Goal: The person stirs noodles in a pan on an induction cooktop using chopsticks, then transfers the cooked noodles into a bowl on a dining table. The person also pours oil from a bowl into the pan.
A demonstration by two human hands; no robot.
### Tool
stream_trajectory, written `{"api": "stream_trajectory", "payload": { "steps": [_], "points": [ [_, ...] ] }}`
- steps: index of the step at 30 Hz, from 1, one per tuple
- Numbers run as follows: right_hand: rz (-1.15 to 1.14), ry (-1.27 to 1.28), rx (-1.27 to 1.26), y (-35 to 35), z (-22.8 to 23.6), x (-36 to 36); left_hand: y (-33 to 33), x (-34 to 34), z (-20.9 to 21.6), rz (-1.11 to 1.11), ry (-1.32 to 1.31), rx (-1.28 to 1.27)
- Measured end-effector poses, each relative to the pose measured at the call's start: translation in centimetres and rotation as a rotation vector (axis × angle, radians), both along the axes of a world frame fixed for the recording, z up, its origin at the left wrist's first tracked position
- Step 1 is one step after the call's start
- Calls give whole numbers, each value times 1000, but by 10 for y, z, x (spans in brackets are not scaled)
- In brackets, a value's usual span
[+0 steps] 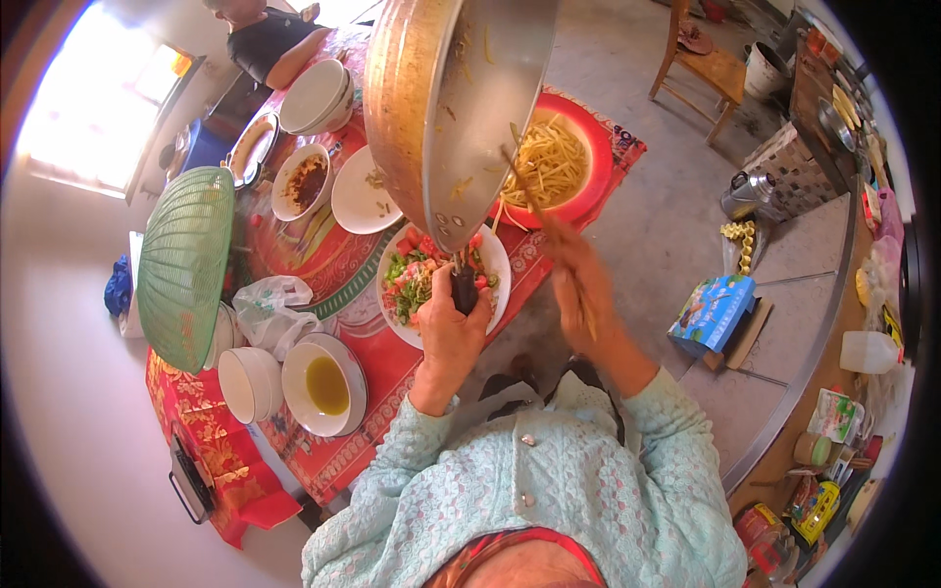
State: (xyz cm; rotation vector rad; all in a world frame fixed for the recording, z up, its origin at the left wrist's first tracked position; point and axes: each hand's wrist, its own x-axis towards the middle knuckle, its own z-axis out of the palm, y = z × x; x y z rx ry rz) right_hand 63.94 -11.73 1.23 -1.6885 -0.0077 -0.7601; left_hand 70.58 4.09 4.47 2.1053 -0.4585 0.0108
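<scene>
My left hand (pixel 451 328) is wrapped round the black handle (pixel 463 284) of a large wok (pixel 490 127). Tipped on its side, the wok shows a grey inside with a few pale strips stuck to it. My right hand (pixel 585 284) grips a pair of brown chopsticks (pixel 522 181), their tips at the wok's lower rim. Beneath lies a heap of yellow shreds, like cut potato (pixel 554 162), in a red-rimmed basin (pixel 600 162). Close to my left hand, partly hidden by it and the wok, is a white plate (pixel 502 263) of chopped red and green vegetables (pixel 412 279).
Bowls stand left on the red-covered table: yellow liquid (pixel 327 385), dark sauce (pixel 305 183), stacked white bowls (pixel 316 96). A green mesh food cover (pixel 184 265) leans beyond a plastic bag (pixel 274 309). Another person (pixel 270 44) sits far left. A wooden chair (pixel 706 69) and blue box (pixel 714 312) are rightward.
</scene>
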Motion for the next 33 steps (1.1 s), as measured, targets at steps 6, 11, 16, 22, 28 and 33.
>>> {"api": "stream_trajectory", "payload": {
  "steps": [6,11,16,22,28,33],
  "points": [
    [170,-74,109,23,2,-16,-5,-4,12,3,24,-30],
    [100,-104,267,-15,-26,-20,4,-5,11,6,57,25],
    [122,-94,165,-5,-15,-20,-1,-8,12,29,124,-22],
    [-62,-168,450,-75,-6,34,0,-12,25,-14,148,-58],
    [245,-450,758,-77,78,89,13,-17,25,-52,434,-251],
    [415,-559,824,-90,96,138,20,-18,34,-68,480,-299]
  ]
}}
